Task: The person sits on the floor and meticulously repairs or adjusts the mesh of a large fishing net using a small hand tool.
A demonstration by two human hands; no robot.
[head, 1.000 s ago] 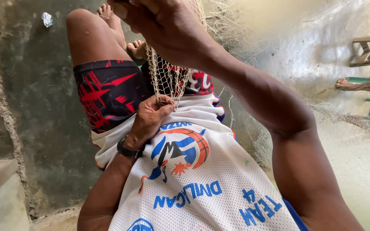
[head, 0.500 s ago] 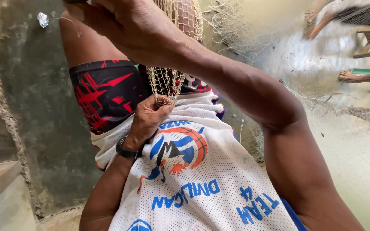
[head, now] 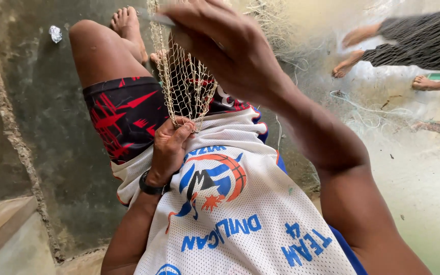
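Head view: left hand (head: pixel 171 147) grip clamped on net (head: pixel 184 81); right hand (head: pixel 225 46) blurred, its grip unclear.

Net (head: pixel 184 86) blocks the lap; concrete floor (head: pixel 42 102) leftward lies open.

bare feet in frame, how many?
4 clear. The wearer's two feet lie top centre, the second partly behind the net. A passer-by's two are at the right. More may be hidden.
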